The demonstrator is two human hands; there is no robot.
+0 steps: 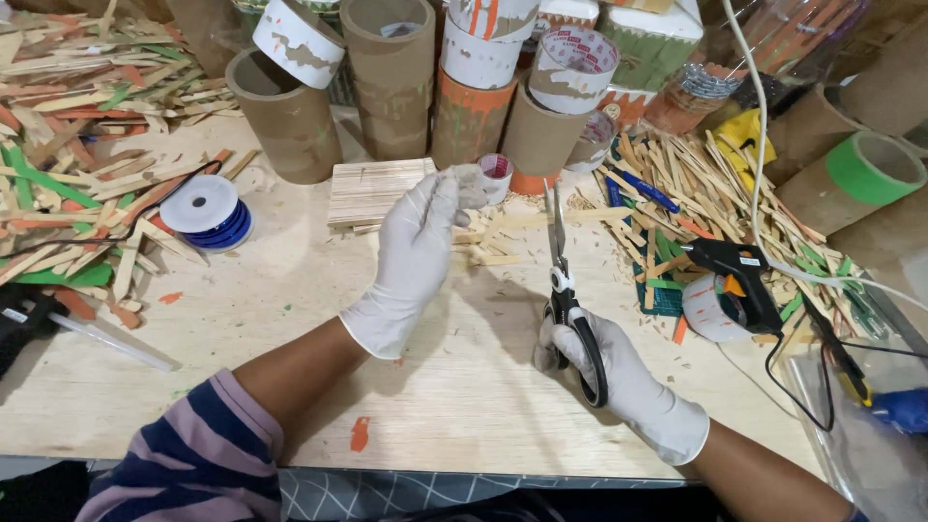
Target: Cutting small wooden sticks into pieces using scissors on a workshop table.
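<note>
My left hand (418, 244), in a white glove, is raised over the wooden table (290, 319) with its fingertips pinched together; whether they hold a thin piece I cannot tell. My right hand (604, 362), also gloved, grips the black handles of a pair of scissors (561, 261) whose blades point up and away from me. Short cut wooden stick pieces (488, 242) lie on the table between the hands. A flat panel of glued sticks (372, 191) lies just beyond my left hand.
Cardboard tubes (290, 116) stand at the back. Piles of wooden sticks (68, 164) lie at left and sticks (696, 184) at right. A blue wire spool (205, 211), a black glue gun (739, 280) with cord, a tape roll (706, 307) and a green tape roll (870, 164) sit around.
</note>
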